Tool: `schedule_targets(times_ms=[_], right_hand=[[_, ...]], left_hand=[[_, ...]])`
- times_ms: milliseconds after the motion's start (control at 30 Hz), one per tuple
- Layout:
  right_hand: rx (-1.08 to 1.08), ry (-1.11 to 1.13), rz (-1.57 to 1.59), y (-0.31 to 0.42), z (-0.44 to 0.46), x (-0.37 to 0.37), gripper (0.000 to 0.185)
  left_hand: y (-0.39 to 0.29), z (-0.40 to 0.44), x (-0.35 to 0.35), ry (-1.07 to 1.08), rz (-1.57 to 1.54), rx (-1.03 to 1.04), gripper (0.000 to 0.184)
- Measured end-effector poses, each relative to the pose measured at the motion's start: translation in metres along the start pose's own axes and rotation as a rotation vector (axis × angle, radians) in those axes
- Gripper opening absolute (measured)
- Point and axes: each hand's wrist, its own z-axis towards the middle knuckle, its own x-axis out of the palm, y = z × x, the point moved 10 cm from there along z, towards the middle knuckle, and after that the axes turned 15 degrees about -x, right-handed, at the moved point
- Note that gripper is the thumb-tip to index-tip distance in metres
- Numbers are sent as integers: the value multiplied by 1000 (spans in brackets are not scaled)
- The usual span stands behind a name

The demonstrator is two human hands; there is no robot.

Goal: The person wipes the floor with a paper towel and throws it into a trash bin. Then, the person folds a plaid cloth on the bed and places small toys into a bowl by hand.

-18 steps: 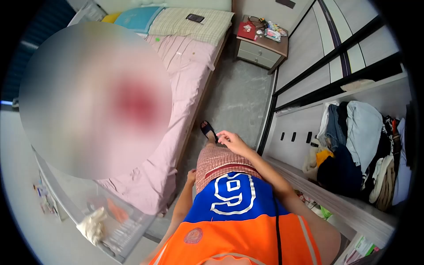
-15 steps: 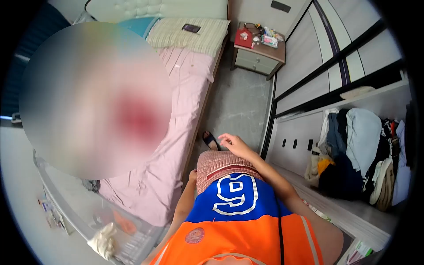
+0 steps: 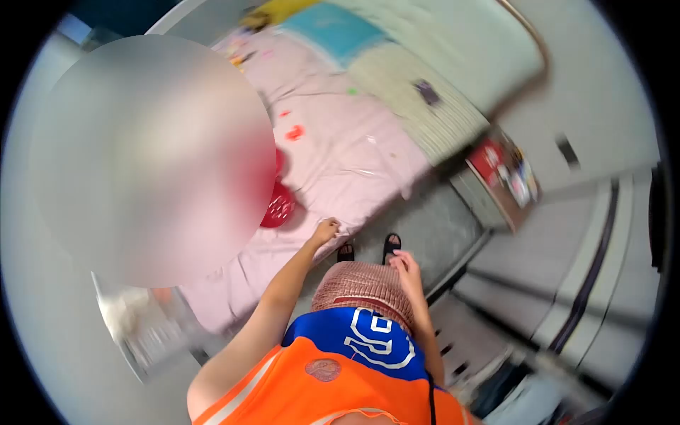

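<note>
My left hand (image 3: 326, 231) is over the near edge of the pink-sheeted bed (image 3: 340, 145). Its fingers are curled, with a small whitish bit at their tips that I cannot make out. In front of my ribbed pink-brown shorts (image 3: 361, 285) hangs my right hand (image 3: 406, 265), fingers loosely bent and apart, holding nothing visible. Shiny red round things, like balloons (image 3: 281, 205), lie on the bed left of my left hand, partly hidden by the blurred patch. Small red pieces (image 3: 295, 132) lie farther up the sheet.
A striped pillow (image 3: 407, 85) with a phone (image 3: 427, 91) lies at the bed's head beside a blue pillow (image 3: 333, 32). A cluttered nightstand (image 3: 489, 195) and a wardrobe (image 3: 567, 262) stand right. A clear plastic bin (image 3: 152, 336) is at lower left.
My view has turned left toward the bed. My left hand has moved from beside my shorts out to the bed's edge. The red round things have come into sight.
</note>
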Motion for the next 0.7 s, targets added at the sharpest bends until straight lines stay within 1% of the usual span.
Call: schedule_targets(times_ms=[33, 67, 100, 167, 233, 267, 300, 367, 433, 467, 500, 533, 567, 600, 633, 667, 700], right_hand=[[46, 52, 37, -6, 12, 0, 25], [31, 138, 49, -1, 25, 4, 24], [17, 295, 37, 1, 39, 16, 24], [78, 465, 34, -6, 56, 29, 24], [94, 692, 12, -12, 68, 56, 24], [88, 826, -32, -16, 70, 70, 24], [100, 960, -88, -23, 67, 78, 24], [54, 1160, -142, -11, 61, 113, 23], [-9, 1353, -131, -4, 41, 147, 24], [54, 1370, -134, 9, 27, 163, 24], [40, 1423, -151, 13, 14, 182, 24], [42, 1492, -147, 6, 13, 193, 24], [11, 1548, -154, 8, -2, 208, 24], [14, 1579, -182, 4, -13, 215, 24], [13, 1588, -135, 9, -31, 230, 23], [12, 1594, -76, 15, -50, 249, 23], [11, 1610, -90, 16, -72, 264, 23]], left_hand=[[5, 2, 2, -48, -16, 31, 21], [12, -14, 2, -181, -43, 17, 20], [22, -26, -5, -293, -149, -19, 20], [61, -55, 12, -284, -315, -133, 20], [89, -121, 6, -485, -446, -230, 18], [125, -140, 13, -642, -461, -246, 16], [163, -163, 33, -704, -548, -299, 16], [241, -214, 82, -863, -757, -439, 15], [327, -257, 160, -886, -955, -667, 25], [369, -269, 204, -905, -1045, -773, 26], [399, -284, 243, -919, -1129, -875, 26], [387, -306, 277, -854, -1172, -973, 26], [377, -329, 298, -783, -1216, -1028, 27], [375, -330, 329, -773, -1258, -1031, 27], [377, -329, 350, -752, -1291, -1028, 27], [382, -327, 361, -737, -1314, -1028, 28], [390, -327, 367, -733, -1335, -1026, 28]])
